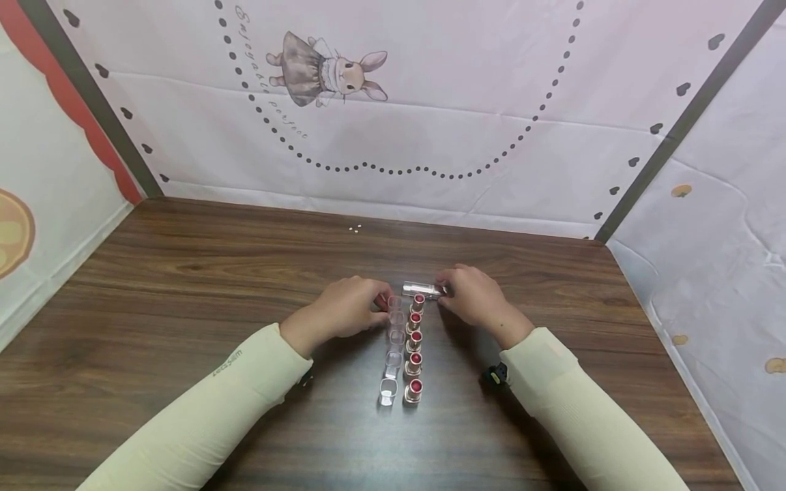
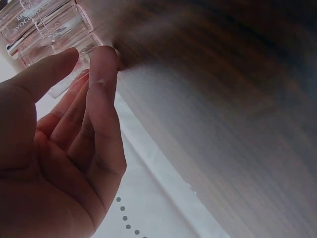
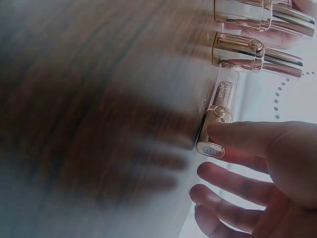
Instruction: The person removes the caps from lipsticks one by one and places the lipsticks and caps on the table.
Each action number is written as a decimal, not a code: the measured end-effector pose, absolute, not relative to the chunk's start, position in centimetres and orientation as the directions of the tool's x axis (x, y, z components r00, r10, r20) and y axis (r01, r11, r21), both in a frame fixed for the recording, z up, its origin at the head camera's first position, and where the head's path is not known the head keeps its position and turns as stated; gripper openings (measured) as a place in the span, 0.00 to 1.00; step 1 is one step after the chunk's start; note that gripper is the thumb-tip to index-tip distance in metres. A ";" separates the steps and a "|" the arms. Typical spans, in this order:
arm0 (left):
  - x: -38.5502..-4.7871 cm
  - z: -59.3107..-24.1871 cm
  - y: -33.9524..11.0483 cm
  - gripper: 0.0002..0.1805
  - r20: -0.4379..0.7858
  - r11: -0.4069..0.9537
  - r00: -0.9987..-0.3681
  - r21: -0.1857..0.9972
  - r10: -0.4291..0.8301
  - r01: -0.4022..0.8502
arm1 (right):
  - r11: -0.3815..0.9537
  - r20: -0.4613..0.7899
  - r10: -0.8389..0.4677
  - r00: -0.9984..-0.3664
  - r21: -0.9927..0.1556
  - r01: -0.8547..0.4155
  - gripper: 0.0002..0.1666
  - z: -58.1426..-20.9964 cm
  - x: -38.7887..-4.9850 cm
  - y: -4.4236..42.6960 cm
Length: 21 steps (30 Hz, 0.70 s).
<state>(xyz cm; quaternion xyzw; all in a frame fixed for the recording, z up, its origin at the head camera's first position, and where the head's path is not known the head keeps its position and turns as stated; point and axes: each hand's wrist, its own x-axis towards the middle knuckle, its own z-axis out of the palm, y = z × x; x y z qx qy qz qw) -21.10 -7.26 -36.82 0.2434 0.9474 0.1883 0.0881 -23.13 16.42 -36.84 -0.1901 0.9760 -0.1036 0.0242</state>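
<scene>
Clear lipstick caps (image 1: 388,392) stand in a column on the brown table. Beside them runs a matching column of upright gold lipsticks (image 1: 413,391) with red tips showing. My left hand (image 1: 350,307) is at the far end of the cap column, its fingertips against the farthest cap (image 1: 395,302). In the left wrist view thumb and forefinger are apart, with part of that cap seen between them. Past the far end of the lipsticks lies a lipstick with a clear cap on it (image 3: 218,111). My right hand (image 1: 473,293) pinches its gold base between thumb and forefinger; the other fingers are spread.
Several tiny white bits (image 1: 355,229) lie near the table's back edge. A white printed cloth (image 1: 430,102) hangs behind the table, with more cloth at both sides. Both forearms in pale sleeves rest over the table (image 1: 184,273), one on each side of the columns.
</scene>
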 end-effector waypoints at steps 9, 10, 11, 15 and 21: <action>-21.1 -36.9 -7.2 0.09 -0.080 0.816 -0.870 0.398 0.486 0.419 | 0.908 -0.018 -0.378 -0.926 -0.203 -0.367 0.05 -36.9 -23.3 16.0; -21.1 -36.9 -7.2 0.09 -0.080 0.816 -0.870 0.396 0.487 0.421 | 0.910 -0.020 -0.373 -0.928 -0.204 -0.361 0.05 -36.9 -23.3 16.0; -21.1 -37.0 -7.2 0.09 -0.080 0.817 -0.870 0.395 0.487 0.421 | 0.911 -0.021 -0.370 -0.929 -0.204 -0.359 0.05 -36.9 -23.3 16.0; -21.1 -37.0 -7.2 0.09 -0.080 0.818 -0.870 0.391 0.486 0.421 | 0.910 -0.020 -0.367 -0.930 -0.215 -0.354 0.05 -36.9 -23.3 16.0; -21.1 -36.9 -7.2 0.09 -0.086 0.821 -0.872 0.392 0.482 0.415 | 0.905 0.025 -0.354 -0.935 -0.245 -0.349 0.05 -36.8 -22.9 16.3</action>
